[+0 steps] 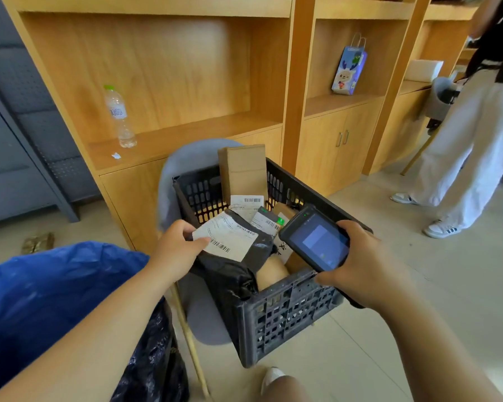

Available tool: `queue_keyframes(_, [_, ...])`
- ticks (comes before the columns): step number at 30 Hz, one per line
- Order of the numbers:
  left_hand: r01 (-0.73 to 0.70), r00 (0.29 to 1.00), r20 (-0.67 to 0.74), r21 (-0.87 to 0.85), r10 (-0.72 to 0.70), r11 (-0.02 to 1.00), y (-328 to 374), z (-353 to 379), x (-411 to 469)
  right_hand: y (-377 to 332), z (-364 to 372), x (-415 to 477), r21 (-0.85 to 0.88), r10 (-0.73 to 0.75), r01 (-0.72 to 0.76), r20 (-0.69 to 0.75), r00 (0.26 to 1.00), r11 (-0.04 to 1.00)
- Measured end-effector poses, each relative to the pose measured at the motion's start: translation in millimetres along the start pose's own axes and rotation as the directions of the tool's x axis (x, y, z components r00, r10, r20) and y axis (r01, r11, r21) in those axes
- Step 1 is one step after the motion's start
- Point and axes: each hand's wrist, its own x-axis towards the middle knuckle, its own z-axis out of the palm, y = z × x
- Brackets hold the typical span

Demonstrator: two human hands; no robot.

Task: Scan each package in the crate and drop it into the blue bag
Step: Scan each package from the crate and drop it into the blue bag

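Our left hand (176,248) pinches black mailer (230,281) at edge of its white label (227,237), thumb lying on label. Mailer sits at near-left corner of crate (285,311), sagging over rim. Our right hand (357,265) grips handheld scanner (317,240), fingers curled tight round its body, screen lit, over crate's right side, just beside label. Cardboard box (243,169) stands upright against far wall; other labelled parcels lie low inside. Crate rests on grey chair (192,158). Blue bag (50,291) at our left, near crate. Water bottle (119,117) on shelf behind.
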Motion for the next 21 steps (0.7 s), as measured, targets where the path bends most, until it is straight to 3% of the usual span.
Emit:
queue_keyframes(4, [0.174, 0.98, 0.13, -0.177, -0.152, 0.969, -6.3, -3.6, -10.9, -4.4, 4.5, -4.9, 0.008, -0.011, 0.011, 0.016, 1.0, 1.0])
queue_keyframes(8, [0.464, 0.875, 0.35, -0.401, -0.336, 0.79, -10.0, -6.9, -21.2, -8.7, 7.0, -7.9, -0.006, -0.034, 0.035, 0.023, 0.999, 0.999])
queue_keyframes(11, [0.546, 0.823, 0.44, -0.441, -0.359, 0.712, -11.4, -9.2, -28.0, -10.1, 8.7, -10.8, -0.015, -0.041, 0.041, 0.022, 0.999, 0.999])
queue_keyframes(16, [0.49, 0.871, 0.365, -0.578, -0.331, 0.653, -10.2, -8.7, -33.0, -11.5, 8.9, -16.1, -0.024, -0.057, 0.059, 0.046, 0.997, 0.998])
queue_keyframes(21, [0.2, 0.979, 0.084, -0.558, -0.185, 0.805, -4.8, -12.1, -35.7, -14.5, 4.2, -19.3, -0.072, -0.127, 0.132, 0.071, 0.989, 0.989])
